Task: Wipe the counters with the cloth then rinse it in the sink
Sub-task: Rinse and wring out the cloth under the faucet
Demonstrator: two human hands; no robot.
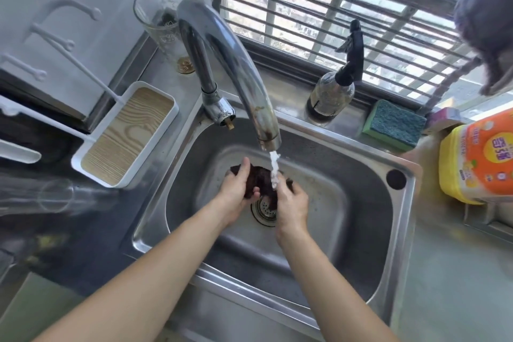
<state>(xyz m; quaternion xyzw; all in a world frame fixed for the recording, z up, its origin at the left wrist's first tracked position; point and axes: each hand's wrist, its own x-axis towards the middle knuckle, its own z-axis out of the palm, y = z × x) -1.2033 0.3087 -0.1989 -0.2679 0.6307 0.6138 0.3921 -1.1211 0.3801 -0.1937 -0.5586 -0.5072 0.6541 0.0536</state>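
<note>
My left hand (236, 191) and right hand (291, 203) both grip the dark brown bunched cloth (261, 179) over the drain of the stainless steel sink (369, 197), under water running from the curved chrome tap (236, 64).

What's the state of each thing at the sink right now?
Tap: on, water running onto the cloth.
Cloth: bunched, wet, gripped by both hands over the drain.
Left hand: grips the cloth.
Right hand: grips the cloth.
Sink: unplugged, strainer showing, no standing water.
Glass: upright, looks empty.
Spray bottle: upright, capped.
Sponge: lying on the rim, scrub side up.
</note>
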